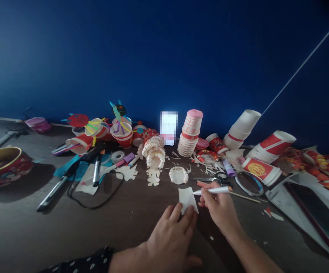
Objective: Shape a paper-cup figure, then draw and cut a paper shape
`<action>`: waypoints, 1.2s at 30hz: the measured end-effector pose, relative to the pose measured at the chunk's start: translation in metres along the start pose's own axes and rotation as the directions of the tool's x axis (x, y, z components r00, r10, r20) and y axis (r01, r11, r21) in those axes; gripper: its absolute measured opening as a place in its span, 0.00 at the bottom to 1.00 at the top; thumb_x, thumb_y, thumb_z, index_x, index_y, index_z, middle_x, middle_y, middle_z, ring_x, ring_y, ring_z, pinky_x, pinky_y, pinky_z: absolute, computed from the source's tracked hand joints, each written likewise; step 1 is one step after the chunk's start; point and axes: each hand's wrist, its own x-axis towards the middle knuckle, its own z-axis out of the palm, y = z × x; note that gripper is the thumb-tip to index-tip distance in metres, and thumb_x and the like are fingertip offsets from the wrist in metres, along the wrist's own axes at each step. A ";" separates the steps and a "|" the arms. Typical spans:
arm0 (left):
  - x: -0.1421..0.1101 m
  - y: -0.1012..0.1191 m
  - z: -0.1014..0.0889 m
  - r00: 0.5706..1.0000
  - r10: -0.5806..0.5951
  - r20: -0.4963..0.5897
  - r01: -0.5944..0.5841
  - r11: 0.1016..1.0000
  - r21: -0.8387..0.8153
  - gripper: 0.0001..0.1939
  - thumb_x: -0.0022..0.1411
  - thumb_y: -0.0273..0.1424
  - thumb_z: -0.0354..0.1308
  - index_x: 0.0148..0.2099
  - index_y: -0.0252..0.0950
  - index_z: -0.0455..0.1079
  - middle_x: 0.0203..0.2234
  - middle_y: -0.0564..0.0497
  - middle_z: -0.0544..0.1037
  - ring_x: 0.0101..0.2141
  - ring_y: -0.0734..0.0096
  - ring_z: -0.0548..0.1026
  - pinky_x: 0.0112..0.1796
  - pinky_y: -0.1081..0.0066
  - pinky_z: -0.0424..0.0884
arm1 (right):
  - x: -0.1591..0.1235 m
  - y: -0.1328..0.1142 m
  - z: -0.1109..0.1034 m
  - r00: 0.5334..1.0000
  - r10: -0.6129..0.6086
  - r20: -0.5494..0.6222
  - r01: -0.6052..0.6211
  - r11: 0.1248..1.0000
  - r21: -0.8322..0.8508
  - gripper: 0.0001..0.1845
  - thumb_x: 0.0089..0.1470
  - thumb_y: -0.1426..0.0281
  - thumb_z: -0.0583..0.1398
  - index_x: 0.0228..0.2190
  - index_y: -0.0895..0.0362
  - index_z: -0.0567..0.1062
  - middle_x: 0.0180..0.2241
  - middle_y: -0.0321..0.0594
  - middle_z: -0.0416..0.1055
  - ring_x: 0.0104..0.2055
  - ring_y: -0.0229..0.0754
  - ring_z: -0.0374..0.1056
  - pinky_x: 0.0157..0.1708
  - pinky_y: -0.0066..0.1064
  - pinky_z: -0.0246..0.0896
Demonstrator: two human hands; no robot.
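A small piece of white paper (186, 196) lies on the dark table in front of me. My left hand (172, 229) rests flat with its fingertips on the paper's lower edge. In my right hand (216, 204) is a white marker pen (215, 190), its tip close to the paper's right edge; I cannot tell whether it touches. No marks show on the paper. Just beyond it sits a round white paper piece with a rolled rim (178, 175). To its left lies a cut paper figure (153, 176) below a row of similar ruffled pieces (154, 151).
Scissors (219, 176), a tape roll (249, 183) and a wooden stick (245, 197) lie right. A phone (319, 212) rests on a white tray (284, 189). Stacked paper cups (188, 138) stand behind. A hot glue gun (76, 167) with a black cord and a red bowl (7, 168) are left.
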 end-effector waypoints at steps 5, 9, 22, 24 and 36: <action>0.000 0.000 0.002 1.000 0.000 0.007 0.000 1.000 0.015 0.39 0.55 0.53 0.32 0.61 0.32 0.42 0.58 0.44 0.49 0.54 0.52 0.48 0.50 0.56 0.49 | 0.000 0.001 0.000 1.000 0.006 0.011 -0.006 1.000 -0.014 0.14 0.47 0.61 0.56 0.32 0.58 0.69 0.19 0.36 0.68 0.20 0.39 0.67 0.22 0.30 0.68; 0.000 0.000 0.003 1.000 0.006 -0.002 -0.006 1.000 0.014 0.38 0.55 0.53 0.32 0.60 0.31 0.44 0.58 0.44 0.49 0.54 0.51 0.48 0.50 0.55 0.48 | 0.001 0.001 0.000 1.000 0.004 0.011 -0.004 1.000 -0.022 0.13 0.47 0.61 0.56 0.31 0.58 0.69 0.18 0.35 0.67 0.20 0.39 0.67 0.21 0.30 0.67; 0.001 0.000 0.001 1.000 -0.008 0.000 0.008 1.000 0.000 0.39 0.55 0.53 0.34 0.60 0.31 0.45 0.57 0.44 0.51 0.54 0.51 0.49 0.50 0.56 0.49 | 0.001 -0.001 -0.002 1.000 -0.014 0.000 0.014 0.994 -0.107 0.08 0.46 0.64 0.55 0.24 0.56 0.67 0.32 0.43 0.74 0.18 0.37 0.67 0.18 0.27 0.63; 0.001 0.001 0.001 1.000 -0.007 -0.003 0.007 1.000 -0.002 0.39 0.55 0.53 0.34 0.60 0.31 0.46 0.56 0.44 0.53 0.54 0.52 0.49 0.51 0.56 0.49 | 0.001 -0.002 -0.002 1.000 -0.004 -0.003 0.003 0.993 -0.118 0.07 0.45 0.65 0.55 0.22 0.56 0.66 0.30 0.42 0.74 0.18 0.37 0.68 0.18 0.27 0.62; 0.002 0.001 -0.001 1.000 -0.001 -0.012 0.001 1.000 0.010 0.38 0.54 0.53 0.38 0.58 0.30 0.50 0.54 0.43 0.57 0.52 0.51 0.51 0.50 0.56 0.51 | -0.001 0.000 -0.003 1.000 0.001 -0.016 -0.002 0.999 -0.049 0.06 0.44 0.67 0.55 0.20 0.55 0.65 0.16 0.32 0.66 0.17 0.38 0.65 0.17 0.27 0.65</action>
